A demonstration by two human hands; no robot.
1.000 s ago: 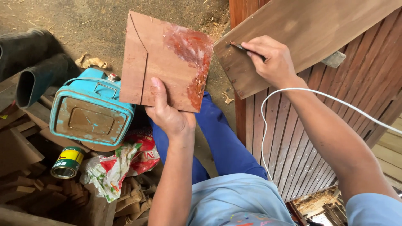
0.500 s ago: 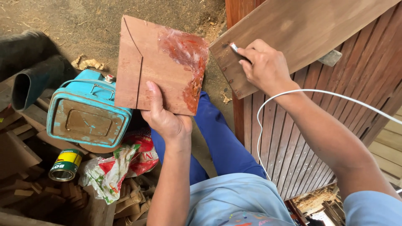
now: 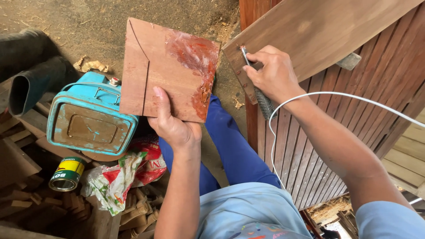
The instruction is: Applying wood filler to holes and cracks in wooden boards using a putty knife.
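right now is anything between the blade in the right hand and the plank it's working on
Nothing visible. The right hand holds the blade with its tip right on the plank near the end. The smeared board in the left hand sits off to the side.

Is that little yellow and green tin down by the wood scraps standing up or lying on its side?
Lying on its side. The tin shows its round end toward the camera, with its yellow and green wall running along the wood scraps.

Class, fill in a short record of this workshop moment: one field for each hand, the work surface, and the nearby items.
left hand: holds square wooden board smeared with reddish filler
right hand: grip on thin metal tool, tip against brown plank
nearby: blue metal can, small yellow tin, crumpled bag, white cable
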